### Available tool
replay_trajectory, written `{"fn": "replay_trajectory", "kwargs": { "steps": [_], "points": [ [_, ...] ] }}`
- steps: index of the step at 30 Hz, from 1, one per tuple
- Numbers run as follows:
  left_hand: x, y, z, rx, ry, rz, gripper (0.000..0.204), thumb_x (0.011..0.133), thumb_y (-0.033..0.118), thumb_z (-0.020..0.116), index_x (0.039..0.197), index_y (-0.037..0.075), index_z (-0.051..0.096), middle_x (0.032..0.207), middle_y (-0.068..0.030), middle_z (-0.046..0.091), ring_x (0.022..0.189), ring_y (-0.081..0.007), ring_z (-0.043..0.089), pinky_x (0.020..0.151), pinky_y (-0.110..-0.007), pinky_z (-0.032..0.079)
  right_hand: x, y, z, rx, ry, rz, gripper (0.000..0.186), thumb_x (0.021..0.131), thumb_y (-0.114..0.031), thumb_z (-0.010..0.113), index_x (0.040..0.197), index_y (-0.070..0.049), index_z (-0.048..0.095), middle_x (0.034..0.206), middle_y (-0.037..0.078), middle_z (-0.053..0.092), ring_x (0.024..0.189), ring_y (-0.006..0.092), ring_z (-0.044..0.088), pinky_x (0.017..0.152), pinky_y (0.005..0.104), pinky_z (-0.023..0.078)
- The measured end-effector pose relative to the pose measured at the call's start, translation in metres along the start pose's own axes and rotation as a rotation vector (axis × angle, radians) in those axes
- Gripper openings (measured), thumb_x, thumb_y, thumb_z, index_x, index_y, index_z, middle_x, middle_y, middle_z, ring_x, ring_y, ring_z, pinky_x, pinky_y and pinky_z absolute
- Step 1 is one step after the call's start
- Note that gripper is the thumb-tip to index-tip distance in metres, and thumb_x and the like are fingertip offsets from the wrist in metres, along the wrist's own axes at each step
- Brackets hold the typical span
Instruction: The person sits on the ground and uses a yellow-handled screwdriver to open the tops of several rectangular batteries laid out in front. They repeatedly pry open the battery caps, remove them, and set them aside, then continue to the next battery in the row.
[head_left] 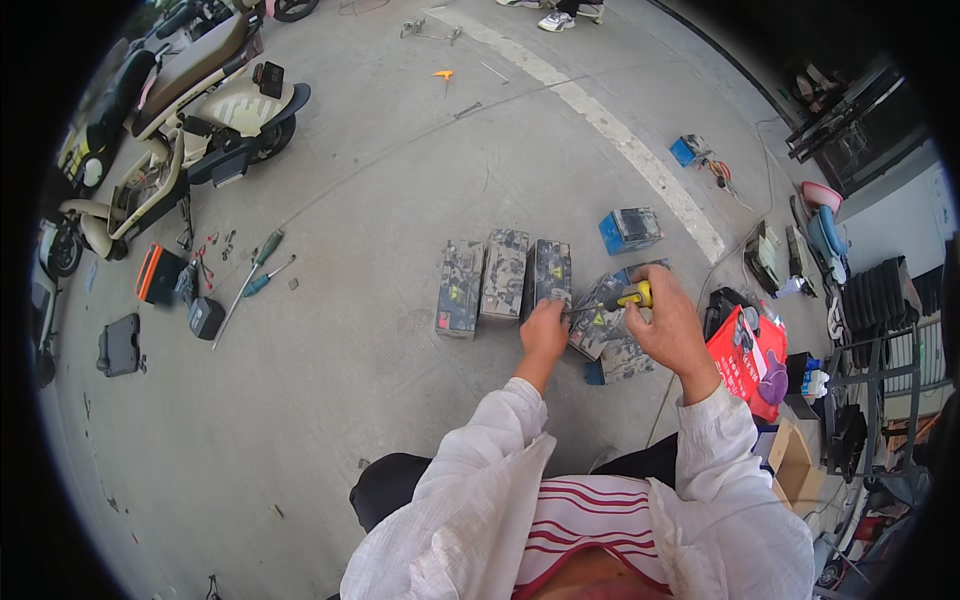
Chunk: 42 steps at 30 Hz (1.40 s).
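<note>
My right hand [672, 325] is closed round the yellow and black handle of a screwdriver [634, 295]. Its shaft points left toward my left hand [545, 328], whose fingers are pinched at the near end of a camouflage-patterned battery [551, 264]. What those fingertips hold is too small to tell. Left of it stand two more such batteries, a middle one [504, 268] and an outer one [460, 280] with a red terminal. Under and beside my right hand sit further batteries, one tilted [592, 335] and one nearest me [628, 362], partly hidden.
A blue-sided battery [630, 232] lies beyond, another [690, 150] with wires farther off. Long screwdrivers [248, 285] and an orange-black box [160, 275] are at left, near a scooter [200, 110]. At right are a red bag [745, 365] and a cardboard box [797, 465]. A person's shoe [556, 21] shows at the far edge.
</note>
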<state>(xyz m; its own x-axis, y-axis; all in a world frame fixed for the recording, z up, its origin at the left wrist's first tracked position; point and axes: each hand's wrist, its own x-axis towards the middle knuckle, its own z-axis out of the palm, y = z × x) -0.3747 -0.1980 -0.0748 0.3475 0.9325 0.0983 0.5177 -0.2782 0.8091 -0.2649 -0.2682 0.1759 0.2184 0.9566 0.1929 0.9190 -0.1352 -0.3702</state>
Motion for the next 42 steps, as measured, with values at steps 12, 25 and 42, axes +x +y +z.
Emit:
{"fn": "replay_trajectory", "kwargs": {
  "steps": [12, 25, 42],
  "points": [
    [0.013, 0.006, -0.001, 0.138, -0.08, -0.002, 0.033, 0.08, 0.023, 0.078, 0.11, 0.015, 0.069, 0.103, -0.0083, 0.065, 0.094, -0.0323, 0.068, 0.075, -0.046, 0.054, 0.004, 0.01, 0.003, 0.209, 0.022, -0.093, 0.038, 0.084, -0.014, 0.071, 0.116, -0.002, 0.053, 0.109, 0.022, 0.058, 0.102, 0.0417, 0.06, 0.085, 0.0441, 0.05],
    [0.01, 0.007, -0.001, 0.119, -0.068, 0.012, 0.026, 0.081, 0.022, 0.077, 0.105, 0.015, 0.068, 0.102, -0.0083, 0.065, 0.095, -0.0335, 0.067, 0.074, -0.048, 0.054, -0.005, 0.006, -0.001, 0.247, -0.032, -0.108, 0.035, 0.087, -0.013, 0.066, 0.118, -0.002, 0.053, 0.114, 0.021, 0.057, 0.106, 0.0411, 0.059, 0.087, 0.0442, 0.049],
    [0.011, 0.013, -0.001, 0.144, -0.056, -0.005, 0.027, 0.081, 0.023, 0.077, 0.104, 0.013, 0.066, 0.102, -0.0092, 0.064, 0.096, -0.0343, 0.067, 0.075, -0.048, 0.054, -0.001, 0.02, 0.007, 0.152, 0.115, -0.053, 0.039, 0.088, -0.021, 0.071, 0.117, -0.002, 0.054, 0.107, 0.022, 0.061, 0.098, 0.0425, 0.063, 0.082, 0.0468, 0.051]
  ]
}}
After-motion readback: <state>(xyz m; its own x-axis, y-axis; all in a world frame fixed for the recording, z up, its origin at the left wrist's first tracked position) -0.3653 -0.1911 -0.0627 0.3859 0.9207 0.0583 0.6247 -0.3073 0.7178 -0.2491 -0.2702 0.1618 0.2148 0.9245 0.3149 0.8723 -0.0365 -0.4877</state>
